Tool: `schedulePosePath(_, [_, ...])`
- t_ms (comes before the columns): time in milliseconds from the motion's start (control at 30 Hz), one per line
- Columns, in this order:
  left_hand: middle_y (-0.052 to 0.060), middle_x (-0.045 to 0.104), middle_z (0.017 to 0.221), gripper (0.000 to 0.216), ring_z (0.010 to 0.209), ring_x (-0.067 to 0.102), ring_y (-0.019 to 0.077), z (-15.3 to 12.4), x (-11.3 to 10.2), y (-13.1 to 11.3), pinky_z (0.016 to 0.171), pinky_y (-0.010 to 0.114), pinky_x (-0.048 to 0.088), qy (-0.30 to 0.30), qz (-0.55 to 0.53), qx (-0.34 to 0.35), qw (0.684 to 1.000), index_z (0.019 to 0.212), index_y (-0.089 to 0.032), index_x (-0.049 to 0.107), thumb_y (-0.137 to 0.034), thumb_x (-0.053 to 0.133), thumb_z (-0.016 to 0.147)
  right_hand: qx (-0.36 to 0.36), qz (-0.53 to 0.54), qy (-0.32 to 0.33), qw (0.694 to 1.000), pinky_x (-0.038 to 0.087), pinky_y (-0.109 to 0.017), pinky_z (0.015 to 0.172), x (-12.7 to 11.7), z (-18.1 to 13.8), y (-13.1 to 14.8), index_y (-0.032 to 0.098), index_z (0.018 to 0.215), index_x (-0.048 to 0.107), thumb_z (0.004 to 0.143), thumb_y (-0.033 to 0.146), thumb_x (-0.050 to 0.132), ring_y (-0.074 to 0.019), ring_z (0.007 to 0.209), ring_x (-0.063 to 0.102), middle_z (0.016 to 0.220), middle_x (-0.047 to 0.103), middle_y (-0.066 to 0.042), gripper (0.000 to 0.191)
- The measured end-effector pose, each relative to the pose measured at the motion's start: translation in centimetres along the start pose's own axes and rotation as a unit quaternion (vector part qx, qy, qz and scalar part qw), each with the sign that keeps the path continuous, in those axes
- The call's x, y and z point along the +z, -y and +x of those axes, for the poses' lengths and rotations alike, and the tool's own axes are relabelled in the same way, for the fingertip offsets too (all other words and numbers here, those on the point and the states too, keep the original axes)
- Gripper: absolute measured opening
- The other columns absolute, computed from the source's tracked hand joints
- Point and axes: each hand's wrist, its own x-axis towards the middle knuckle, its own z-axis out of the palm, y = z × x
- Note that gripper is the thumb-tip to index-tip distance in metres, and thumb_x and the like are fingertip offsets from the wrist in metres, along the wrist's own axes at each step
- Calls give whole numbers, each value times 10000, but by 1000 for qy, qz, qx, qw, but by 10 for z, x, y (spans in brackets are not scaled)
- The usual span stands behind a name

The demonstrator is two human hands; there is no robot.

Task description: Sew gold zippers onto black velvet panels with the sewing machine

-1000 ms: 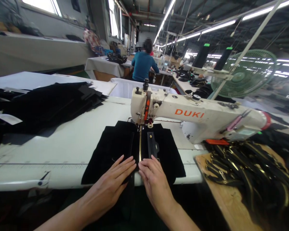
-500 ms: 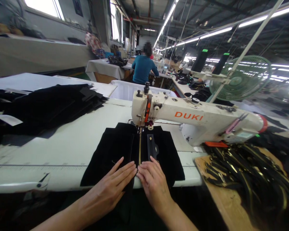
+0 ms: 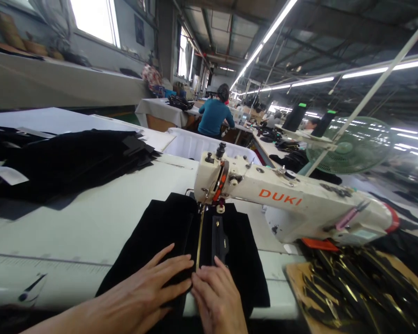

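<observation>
A black fabric piece [image 3: 163, 227] lies on the white sewing table [image 3: 69, 241], its far edge under the head of the sewing machine [image 3: 251, 178]. Down its middle runs a zipper [image 3: 200, 236] with gold teeth. My left hand [image 3: 153, 287] rests flat on the fabric left of the zipper, fingers spread. Close beside it, my right hand [image 3: 218, 297] has its fingers bent and pressed together at the zipper's near end; their grip is partly hidden. A black strip with a gold zipper pull [image 3: 218, 225] lies just beyond the right hand.
Stacked black fabric pieces [image 3: 73, 160] lie on the left. Several black zippers with gold teeth [image 3: 355, 287] cover a brown board at right. Behind the machine are a white bin [image 3: 191, 144], a green fan [image 3: 348, 144], thread cones [image 3: 294, 118] and a seated person [image 3: 215, 113].
The view has tilted up, so the machine and fabric sit lower. My left hand's fingers have spread apart. Both hands remain at the zipper's near end.
</observation>
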Motion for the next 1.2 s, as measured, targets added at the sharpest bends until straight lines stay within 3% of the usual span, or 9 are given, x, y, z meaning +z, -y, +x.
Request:
schedulePosePath(100, [8, 439, 1535, 724, 1426, 377, 232, 4, -6, 9, 1209, 474, 184, 23, -17, 14, 999, 1429, -284, 454, -47, 576, 755, -11, -17, -72, 997, 512, -377, 982, 17, -3, -8, 238, 901, 684, 1013, 239, 445, -150, 706, 670, 737, 695, 10, 264])
schedulePosePath(167, [14, 465, 1518, 793, 1405, 411, 242, 6, 0, 18, 1209, 492, 160, 5, -28, 29, 999, 1442, -295, 438, -44, 605, 709, -6, -28, -106, 994, 520, -361, 952, 28, -4, -14, 242, 840, 679, 1015, 276, 444, -141, 648, 644, 671, 666, 19, 294])
schedulePosePath(333, [-19, 467, 1517, 839, 1391, 432, 221, 4, 19, 41, 1221, 488, 129, -43, -54, 38, 997, 1508, -358, 331, -49, 590, 773, -1, -42, -133, 990, 521, -338, 930, 44, 2, -25, 245, 793, 667, 1011, 291, 445, -137, 629, 621, 641, 647, 23, 314])
schedulePosePath(533, [-40, 445, 1531, 800, 1403, 415, 232, 14, -1, 51, 1222, 476, 158, -30, -65, 22, 997, 1478, -368, 393, -32, 584, 777, -5, -30, -94, 995, 527, -345, 918, 38, 24, -33, 238, 820, 666, 1024, 290, 409, -142, 645, 630, 685, 660, 19, 333])
schedulePosePath(767, [9, 467, 1515, 784, 1426, 370, 240, 34, -28, 59, 1192, 523, 183, 40, -31, 1, 999, 1473, -332, 421, -5, 539, 770, -13, -27, 21, 999, 548, -358, 919, 21, 50, -43, 239, 892, 675, 1003, 245, 450, -150, 665, 653, 740, 657, 8, 251])
schedulePosePath(1033, [68, 531, 1461, 636, 1389, 430, 248, 47, -32, 80, 1178, 524, 220, -1, -31, 26, 999, 1396, -271, 535, -24, 553, 811, 8, -24, 45, 999, 549, -393, 917, 32, 60, -62, 247, 930, 695, 896, 143, 589, -199, 765, 663, 831, 688, -5, 152])
schedulePosePath(1200, [83, 495, 1489, 646, 1416, 389, 252, 55, -26, 98, 1174, 553, 176, 0, -37, 26, 999, 1433, -294, 491, -43, 554, 841, 50, -17, 76, 996, 572, -343, 811, 35, 72, -70, 257, 902, 722, 749, 51, 749, -223, 848, 657, 893, 705, 3, 258])
